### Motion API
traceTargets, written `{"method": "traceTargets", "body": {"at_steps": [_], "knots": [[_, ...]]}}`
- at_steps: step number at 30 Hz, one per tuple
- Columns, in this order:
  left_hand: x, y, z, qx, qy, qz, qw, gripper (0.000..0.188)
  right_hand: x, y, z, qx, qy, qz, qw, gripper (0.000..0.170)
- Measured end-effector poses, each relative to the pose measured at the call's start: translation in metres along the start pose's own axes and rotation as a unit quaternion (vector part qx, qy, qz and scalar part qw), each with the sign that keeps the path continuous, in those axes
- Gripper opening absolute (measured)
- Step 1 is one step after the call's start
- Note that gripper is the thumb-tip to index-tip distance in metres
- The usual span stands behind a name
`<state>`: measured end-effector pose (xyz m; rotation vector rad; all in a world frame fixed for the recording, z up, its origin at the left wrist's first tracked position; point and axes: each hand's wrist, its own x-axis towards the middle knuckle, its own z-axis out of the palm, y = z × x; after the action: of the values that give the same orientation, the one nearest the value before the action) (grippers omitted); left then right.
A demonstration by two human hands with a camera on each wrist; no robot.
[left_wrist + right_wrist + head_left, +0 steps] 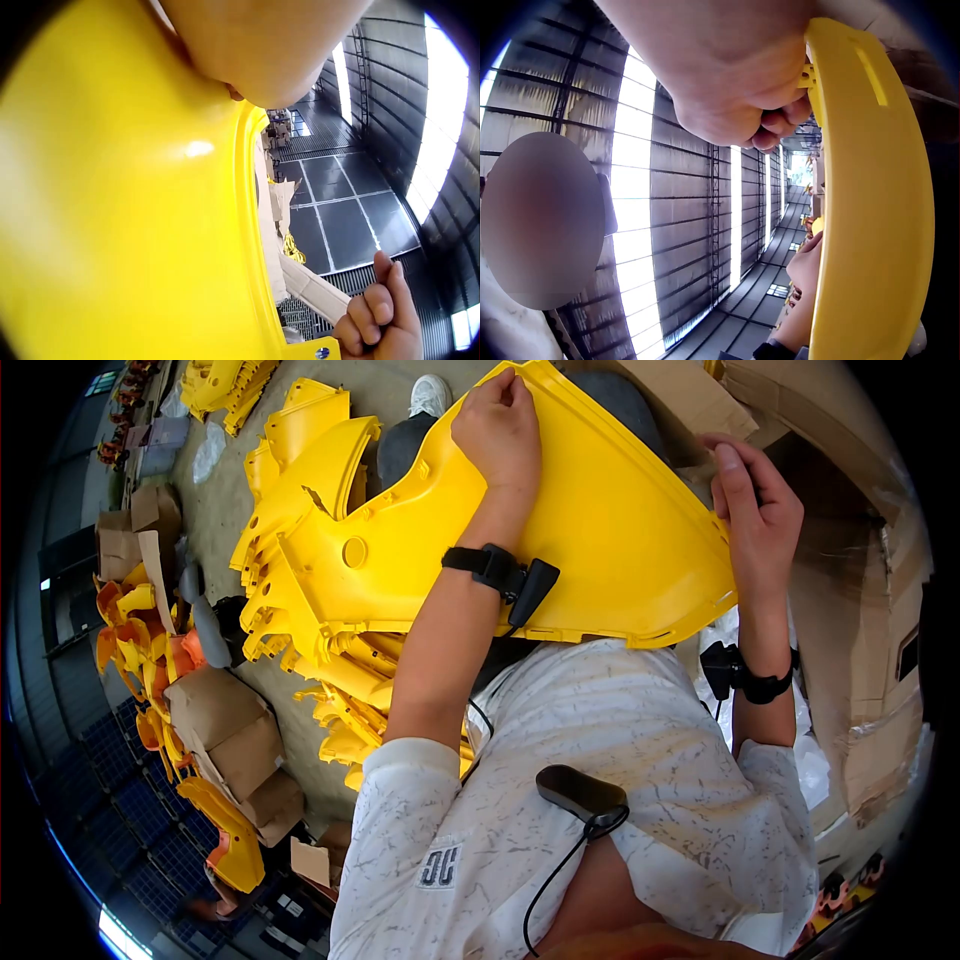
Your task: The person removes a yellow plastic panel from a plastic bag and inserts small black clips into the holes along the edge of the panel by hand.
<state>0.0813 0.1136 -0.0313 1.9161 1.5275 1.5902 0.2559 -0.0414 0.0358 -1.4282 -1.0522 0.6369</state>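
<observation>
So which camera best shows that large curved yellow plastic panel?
The head view: most of the large curved yellow plastic panel fits in frame. The left wrist view shows part of its face and rim; the right wrist, mainly a slotted edge.

Brown cardboard boxes (228, 745) stand on the floor (225, 500).

patterned white shirt (620, 720): one pale patch (438, 867), left side of chest, bearing bold dark characters, inverted to view; exact reading uncertain. dark item (283, 930), near left of scene: white label (291, 906), print too small to read.
</observation>
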Motion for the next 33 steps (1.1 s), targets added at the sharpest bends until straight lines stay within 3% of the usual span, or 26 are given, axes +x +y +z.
{"method": "traceTargets", "body": {"at_steps": [3, 5, 6, 9, 11, 14, 26, 33], "knots": [[0.000, 0.002, -0.002, 0.013, 0.007, 0.002, 1.000, 0.017, -0.001, 0.000, 0.001, 0.007, 0.004, -0.008, 1.000, 0.021], [0.001, 0.002, -0.003, -0.032, -0.007, -0.097, 0.995, 0.019, 0.000, -0.002, 0.000, 0.011, 0.017, -0.008, 1.000, 0.020], [0.001, 0.001, -0.003, -0.031, -0.005, -0.099, 0.995, 0.019, 0.000, -0.003, 0.000, 0.011, 0.014, -0.009, 1.000, 0.020], [0.001, -0.006, 0.001, -0.021, -0.015, -0.081, 0.996, 0.021, 0.002, -0.005, -0.001, 0.012, 0.019, -0.026, 0.999, 0.020], [0.000, -0.008, 0.001, 0.024, -0.016, -0.027, 0.999, 0.022, 0.000, -0.007, 0.000, 0.024, 0.018, -0.014, 0.999, 0.020], [-0.001, -0.003, 0.001, -0.016, 0.009, -0.081, 0.997, 0.020, 0.000, -0.002, 0.001, 0.008, 0.013, -0.025, 1.000, 0.020], [-0.002, -0.008, 0.000, -0.002, 0.043, 0.002, 0.999, 0.015, -0.006, 0.009, -0.001, 0.012, 0.003, 0.001, 1.000, 0.019], [-0.005, -0.014, 0.005, -0.036, 0.037, -0.046, 0.998, 0.011, -0.005, -0.001, 0.002, 0.004, 0.005, -0.022, 1.000, 0.020]]}}
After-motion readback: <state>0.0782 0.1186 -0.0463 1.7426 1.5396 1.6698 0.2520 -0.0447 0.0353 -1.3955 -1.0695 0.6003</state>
